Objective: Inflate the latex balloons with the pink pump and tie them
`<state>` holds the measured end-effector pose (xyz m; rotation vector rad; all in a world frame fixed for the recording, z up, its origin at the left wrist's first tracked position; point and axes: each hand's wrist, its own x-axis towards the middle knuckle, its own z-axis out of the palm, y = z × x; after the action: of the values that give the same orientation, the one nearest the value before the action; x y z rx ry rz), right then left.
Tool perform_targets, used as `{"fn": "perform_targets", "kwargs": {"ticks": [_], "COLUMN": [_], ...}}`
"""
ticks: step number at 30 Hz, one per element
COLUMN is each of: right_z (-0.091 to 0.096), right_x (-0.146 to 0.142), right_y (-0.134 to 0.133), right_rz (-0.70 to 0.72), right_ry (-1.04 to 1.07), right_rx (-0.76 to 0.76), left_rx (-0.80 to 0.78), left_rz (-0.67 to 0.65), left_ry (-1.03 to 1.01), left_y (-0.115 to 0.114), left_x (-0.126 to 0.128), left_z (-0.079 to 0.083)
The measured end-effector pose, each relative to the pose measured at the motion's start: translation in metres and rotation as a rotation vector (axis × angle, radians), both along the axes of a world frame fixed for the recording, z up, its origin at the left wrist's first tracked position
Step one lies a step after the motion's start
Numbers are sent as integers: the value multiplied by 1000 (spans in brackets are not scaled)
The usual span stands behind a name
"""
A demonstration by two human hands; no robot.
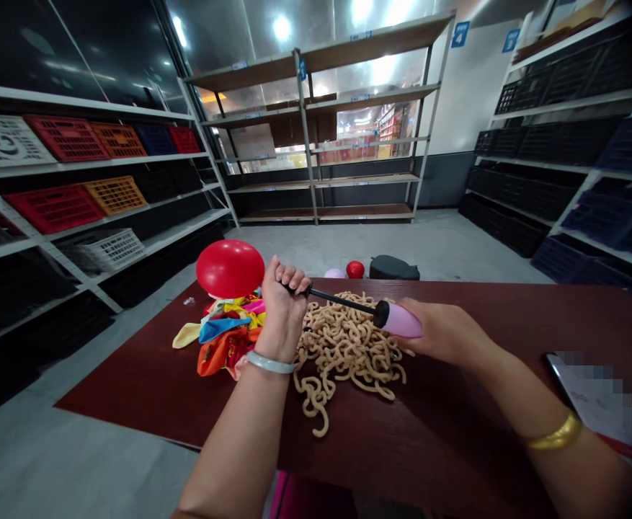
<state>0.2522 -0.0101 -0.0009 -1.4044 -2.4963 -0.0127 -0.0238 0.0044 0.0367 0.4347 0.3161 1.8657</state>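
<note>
My left hand (285, 295) is closed around the black handle of a hand balloon pump, and its thin black rod (342, 300) is pulled out to the right. My right hand (445, 330) wraps the pump's lilac barrel (402, 321), which has a black collar; the barrel's far end is hidden by my fingers. Below the pump, a heap of tan curly, worm-like pieces (348, 346) lies on the table. An inflated red balloon (230, 268) rests left of my left hand, above a pile of limp coloured balloons (223, 331).
The dark red-brown table (143, 382) carries a phone-like flat device (591, 396) at right, partly blurred out. Beyond its far edge are a red balloon (355, 269), a pale lilac one (334, 273) and a dark grey object (394, 267). Shelving with crates (67, 137) lines the sides.
</note>
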Motion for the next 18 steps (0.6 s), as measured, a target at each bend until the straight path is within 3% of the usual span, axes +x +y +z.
{"fn": "perform_targets", "kwargs": {"ticks": [5,12,18], "right_z": [2,-6,-11], "right_x": [-3,-24,-30], "right_y": [-5,-16,-19], "right_rz": [-5,0,-23], "right_ry": [-33,-31,-33], "right_rx": [72,143,139], "left_rx": [35,-57,-100], "left_rz": [11,-131,-150], "left_ry": [3,13,9], "left_y": [-8,-17,-17], "left_x": [30,84,96], "left_z": [-5,-29,-41]}}
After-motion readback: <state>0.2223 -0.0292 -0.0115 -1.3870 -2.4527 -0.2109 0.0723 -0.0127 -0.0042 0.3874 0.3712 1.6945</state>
